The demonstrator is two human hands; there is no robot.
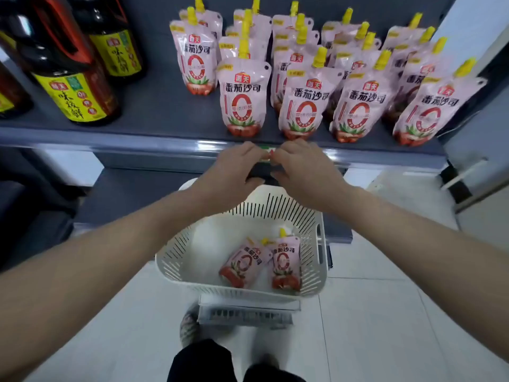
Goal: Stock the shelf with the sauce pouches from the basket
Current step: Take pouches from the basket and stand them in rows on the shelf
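Several pink sauce pouches (242, 100) with yellow caps stand in rows on the grey shelf (159, 108). My left hand (237, 166) and my right hand (300, 166) meet just at the shelf's front edge, below the front row. Their fingers are closed on a sauce pouch (268, 155); only a small red, green and white part of it shows between them. Below my arms, the white slotted basket (176, 255) holds two more pouches, one (242, 264) lying tilted and another (285, 264) to its right.
Dark sauce bottles (74, 78) with yellow labels stand on the shelf's left part, with bare shelf between them and the pouches. The basket rests on a white stool (248, 315) on the tiled floor. A lower grey shelf (124, 194) juts out behind the basket.
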